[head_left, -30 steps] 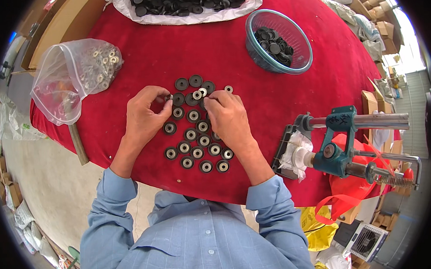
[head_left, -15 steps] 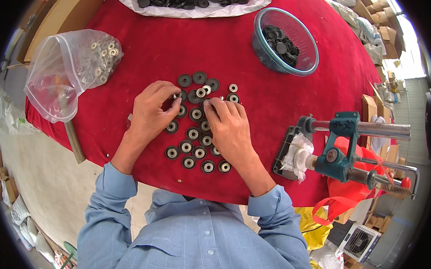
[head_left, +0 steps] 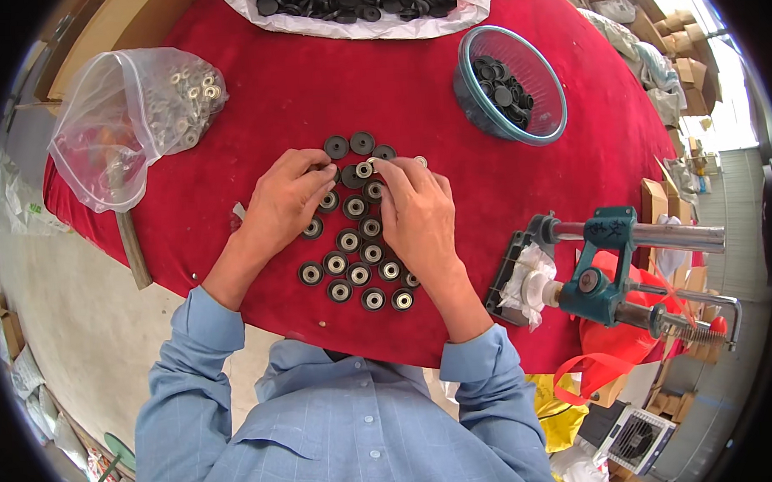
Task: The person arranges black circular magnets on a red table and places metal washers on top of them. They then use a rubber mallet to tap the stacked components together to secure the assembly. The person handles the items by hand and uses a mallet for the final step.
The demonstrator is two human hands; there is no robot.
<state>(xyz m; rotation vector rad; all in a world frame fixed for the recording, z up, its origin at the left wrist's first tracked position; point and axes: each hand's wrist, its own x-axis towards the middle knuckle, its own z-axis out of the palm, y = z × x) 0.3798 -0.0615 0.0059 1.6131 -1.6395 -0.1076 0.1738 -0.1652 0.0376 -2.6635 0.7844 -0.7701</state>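
Note:
My left hand [head_left: 284, 200] is closed in a pinch over a black disc in the upper left of the cluster; what sits between its fingertips is hidden. My right hand [head_left: 421, 213] has thumb and fingers bent, its fingertips on a small metal ball bearing beside a second bearing [head_left: 364, 169]. Both lie above a plain black disc [head_left: 352, 177]. Plain black discs [head_left: 361, 143] lie just beyond the hands. Toward me are several black wheels with metal bearings in their centres [head_left: 348, 240], lying flat.
Red cloth [head_left: 278, 83] covers the table. A clear plastic bag [head_left: 177, 104] of bearings lies left, near a wooden handle [head_left: 131, 250]. A clear bowl [head_left: 551, 91] of black discs stands far right, a white sack [head_left: 327, 24] of discs at the back, and a green hand press [head_left: 604, 267] at right.
My right hand has shifted up from a wheel to the loose bearings. My left fingers, which showed a bearing between them, have come slightly right and down over a disc, hiding it.

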